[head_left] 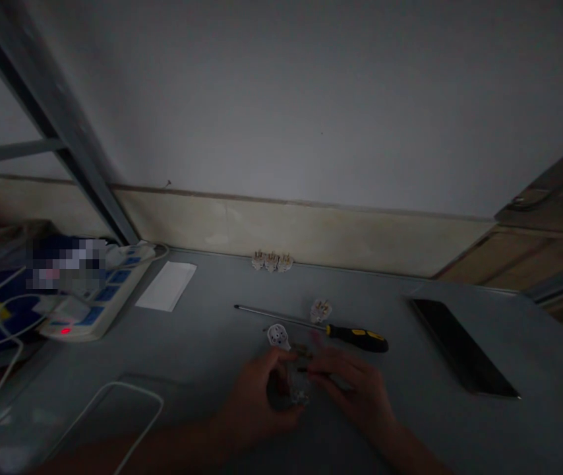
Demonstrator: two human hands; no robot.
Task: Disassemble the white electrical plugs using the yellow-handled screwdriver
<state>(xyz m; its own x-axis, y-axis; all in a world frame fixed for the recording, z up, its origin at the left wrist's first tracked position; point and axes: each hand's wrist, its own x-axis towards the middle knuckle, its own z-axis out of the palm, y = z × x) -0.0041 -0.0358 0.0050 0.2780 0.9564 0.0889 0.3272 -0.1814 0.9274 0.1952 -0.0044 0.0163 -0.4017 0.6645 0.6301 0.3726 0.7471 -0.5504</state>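
Clock is centred on the clear plug piece [299,389] in the hands, 12 being straight away from the person. Left hand [262,396] has that piece gripped between curled fingers and thumb, just above the grey table [217,277]. Right hand [353,382] comes in from 3, fingertips bunched right at the piece. Way too dim and blurry to tell if they're pinching something of their own.

Just past the left fingers, around 11, there's a white plug part [277,335] with holes in its face. A screwdriver [360,338] lies across behind the hands, black-and-yellow handle around 1:30, tip out at 11. Just beyond its shaft, about 12:30, sits a single plug [321,310], prongs up. Further out, a hair before 12, three more plugs [271,262] sit in a row near the wall [321,234].

Dark flat phone-like slab [464,349] between 2 and 3. White paper [167,285] at 10, then a power strip [113,300] with blue sections between 9 and 10, red light on. White cable [133,389] loops around 9.
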